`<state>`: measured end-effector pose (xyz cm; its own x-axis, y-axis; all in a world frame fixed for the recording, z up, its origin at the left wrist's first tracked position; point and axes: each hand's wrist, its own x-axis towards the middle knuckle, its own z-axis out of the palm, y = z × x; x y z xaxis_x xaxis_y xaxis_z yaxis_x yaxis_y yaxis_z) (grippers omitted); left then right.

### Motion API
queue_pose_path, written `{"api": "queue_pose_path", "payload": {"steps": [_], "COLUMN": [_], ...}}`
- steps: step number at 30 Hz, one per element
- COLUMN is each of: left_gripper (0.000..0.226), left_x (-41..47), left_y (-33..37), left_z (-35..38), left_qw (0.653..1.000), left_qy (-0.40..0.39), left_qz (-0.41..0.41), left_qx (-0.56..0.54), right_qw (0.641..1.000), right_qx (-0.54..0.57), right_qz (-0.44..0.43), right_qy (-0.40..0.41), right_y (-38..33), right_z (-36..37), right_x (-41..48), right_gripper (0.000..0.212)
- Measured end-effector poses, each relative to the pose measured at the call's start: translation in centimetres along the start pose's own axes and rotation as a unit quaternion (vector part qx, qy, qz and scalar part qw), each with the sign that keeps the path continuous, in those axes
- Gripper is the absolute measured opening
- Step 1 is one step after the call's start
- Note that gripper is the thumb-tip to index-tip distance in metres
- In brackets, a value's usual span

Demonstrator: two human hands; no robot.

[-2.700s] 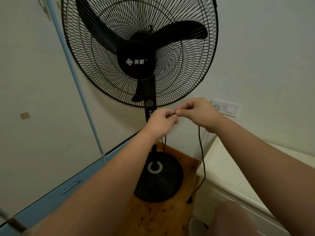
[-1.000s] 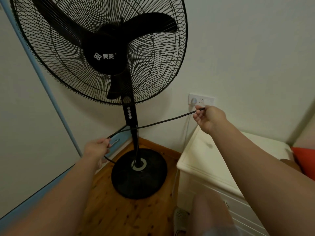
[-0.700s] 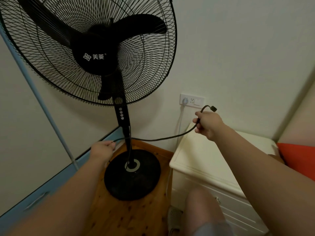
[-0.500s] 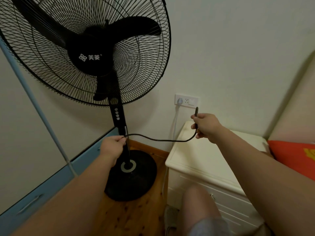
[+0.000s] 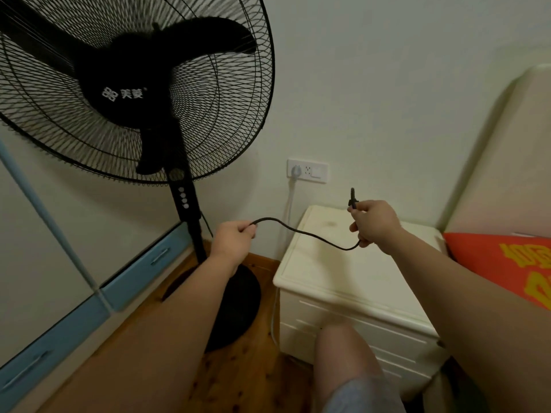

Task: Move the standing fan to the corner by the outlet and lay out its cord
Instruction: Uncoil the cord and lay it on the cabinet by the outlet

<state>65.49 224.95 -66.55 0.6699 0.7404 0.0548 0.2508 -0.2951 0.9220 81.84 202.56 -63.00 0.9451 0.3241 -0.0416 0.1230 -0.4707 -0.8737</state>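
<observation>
While the black fan [image 5: 119, 93] stands just left of the outlet [image 5: 307, 170], that step looks done; laying the cord [image 5: 298, 231] remains. In the head view your left hand [image 5: 234, 238] grips the thin black cord, your right hand [image 5: 375, 223] grips it just under the upright plug [image 5: 352, 198], and it sags between them above the nightstand [image 5: 343, 278].

Light is dim and soft, and the wall [image 5: 387, 84] takes a flat grey-green cast. On the fan [image 5: 125, 93], hub and blades go solid black, detail lost. Its base [image 5: 244, 296] melts into shadow on the floor [image 5: 253, 383]. A faint shadow smudge sits on the nightstand [image 5: 343, 272] top, left of the right hand [image 5: 375, 222]. The cord [image 5: 313, 237] reads as a crisp dark line. Wide-angle bending curves the blue strip [image 5: 44, 219] at left and the headboard [image 5: 507, 144] at right. The knee [image 5: 346, 353] at the bottom edge is soft and smeared.
</observation>
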Motion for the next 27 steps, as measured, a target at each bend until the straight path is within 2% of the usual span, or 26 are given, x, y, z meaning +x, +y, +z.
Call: {"api": "queue_pose_path", "payload": {"steps": [3, 6, 11, 14, 19, 21, 27], "left_gripper": [0.025, 0.028, 0.025, 0.025, 0.037, 0.035, 0.030], "left_x": [0.7, 1.2, 1.8, 2.3, 3.2, 3.5, 3.5], "left_y": [-0.3, -0.8, -2.1, -3.0, -4.8, -5.3, -6.0], "left_z": [2.9, 5.9, 10.3, 12.2, 14.5, 15.5, 18.4], "left_qw": [1.000, 0.997, 0.985, 0.980, 0.975, 0.970, 0.931], "left_qy": [-0.017, -0.044, -0.115, -0.137, -0.168, -0.177, -0.168], "left_qz": [0.008, 0.029, 0.065, 0.078, 0.051, 0.053, 0.103], "left_qx": [0.021, 0.059, 0.115, 0.124, 0.138, 0.159, 0.306], "right_qw": [0.998, 0.992, 0.978, 0.970, 0.957, 0.954, 0.951], "right_qx": [-0.052, -0.123, -0.175, -0.170, -0.204, -0.220, -0.249], "right_qz": [-0.014, -0.004, 0.106, 0.162, 0.198, 0.200, 0.177], "right_qy": [0.035, 0.033, -0.049, -0.068, -0.050, -0.029, 0.044], "right_y": [1.7, 4.0, 8.5, 11.0, 14.0, 15.1, 17.0], "right_z": [-0.1, 0.2, 0.7, 0.7, 0.2, 0.3, 1.0], "right_x": [1.3, 2.5, 4.1, 4.7, 5.8, 6.2, 7.9], "right_gripper": [0.023, 0.026, 0.024, 0.022, 0.016, 0.021, 0.020]}}
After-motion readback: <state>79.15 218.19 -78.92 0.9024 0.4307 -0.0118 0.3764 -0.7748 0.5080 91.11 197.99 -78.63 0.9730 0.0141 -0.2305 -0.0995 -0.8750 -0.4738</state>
